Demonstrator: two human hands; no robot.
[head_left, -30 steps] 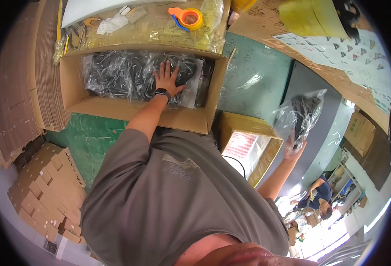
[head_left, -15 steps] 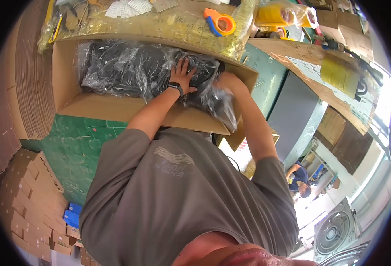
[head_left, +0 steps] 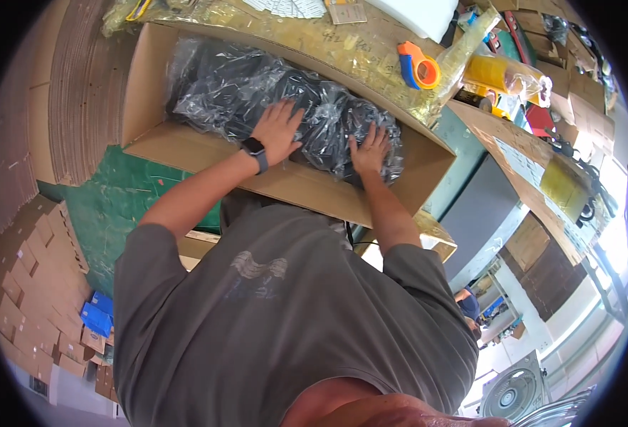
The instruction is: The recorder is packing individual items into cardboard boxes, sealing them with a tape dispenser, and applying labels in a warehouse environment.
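A long open cardboard box [head_left: 218, 153] lies across in front of me. Inside it is a dark item in crinkled clear plastic wrap [head_left: 235, 85], reaching along most of the box's length. My left hand [head_left: 278, 134], with a dark watch on its wrist, rests flat on the middle of the wrapped item with fingers spread. Toward the right end, my right hand [head_left: 371, 151] presses open-palmed on the same plastic, fingers apart. What exactly the plastic covers I cannot make out.
Past the box's far wall, an orange and blue tape dispenser [head_left: 419, 65] sits on a tape-covered bench top [head_left: 342, 50]. Yellow tape rolls [head_left: 502, 75] lie at the right. Stacked flat cardboard [head_left: 82, 92] stands at left, a fan [head_left: 516, 388] at lower right.
My right hand has come down from the box's right end onto the wrapped item and opened. The loose plastic that hung over the near right edge now lies inside the box.
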